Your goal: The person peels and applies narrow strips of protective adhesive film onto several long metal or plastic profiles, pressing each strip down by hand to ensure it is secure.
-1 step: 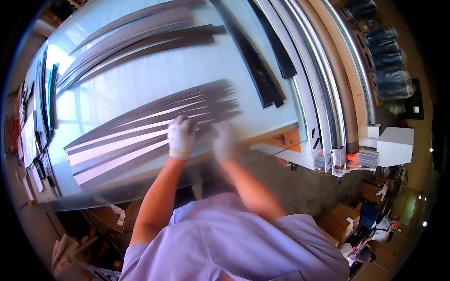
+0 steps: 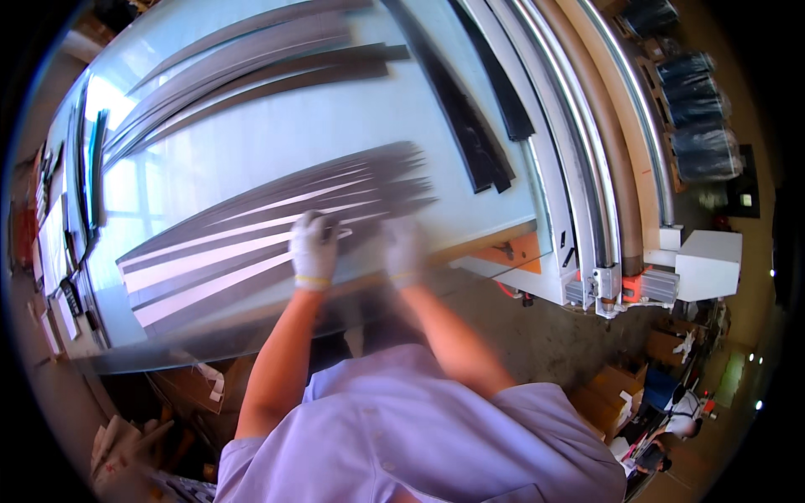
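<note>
Two gloved hands on dark strips (image 2: 277, 239), left hand (image 2: 314, 250) pinching one, right hand (image 2: 402, 250) blurred, grip unclear, pale table (image 2: 352, 126)

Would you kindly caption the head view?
Gloved left hand and right hand rest on dark strips on a pale table.

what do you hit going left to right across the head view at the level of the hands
fan of dark strips → left hand → right hand → orange bracket → metal rails → white box
</note>
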A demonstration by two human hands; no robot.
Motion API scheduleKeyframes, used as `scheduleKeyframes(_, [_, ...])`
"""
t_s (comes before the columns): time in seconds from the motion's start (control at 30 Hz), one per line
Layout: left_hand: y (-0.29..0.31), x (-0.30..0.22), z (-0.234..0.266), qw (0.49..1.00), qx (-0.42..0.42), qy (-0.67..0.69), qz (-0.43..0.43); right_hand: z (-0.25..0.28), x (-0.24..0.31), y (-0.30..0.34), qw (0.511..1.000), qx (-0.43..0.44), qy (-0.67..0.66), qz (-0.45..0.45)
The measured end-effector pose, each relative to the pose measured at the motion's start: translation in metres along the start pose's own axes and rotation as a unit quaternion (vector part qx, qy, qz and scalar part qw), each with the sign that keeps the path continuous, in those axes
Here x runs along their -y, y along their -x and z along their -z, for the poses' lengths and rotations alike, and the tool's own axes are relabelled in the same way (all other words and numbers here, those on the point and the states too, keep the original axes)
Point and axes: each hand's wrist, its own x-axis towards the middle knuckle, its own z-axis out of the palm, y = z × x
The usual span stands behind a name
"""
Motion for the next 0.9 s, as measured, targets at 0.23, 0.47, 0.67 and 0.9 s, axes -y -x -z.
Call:
scheduleKeyframes(0.23, [0.251, 0.322, 0.390, 0.756, -0.288, -0.126, 0.574, 0.030, -0.008, 0.011, 0.998, -0.011, 0.056, 0.015])
scheduleKeyframes(0.47, [0.425, 0.409, 0.529, 0.768, -0.320, -0.063, 0.552, 0.012, 0.024, 0.025, 0.996, -0.068, -0.029, -0.055])
scheduleKeyframes(0.67, [0.149, 0.197, 0.326, 0.966, -0.194, -0.007, 0.169, -0.058, 0.175, 0.084, 0.988, 0.078, -0.058, 0.121])
scheduleKeyframes(0.9, [0.111, 0.195, 0.247, 0.988, 0.131, -0.019, 0.086, -0.147, 0.252, 0.125, 0.972, 0.174, -0.117, 0.107])
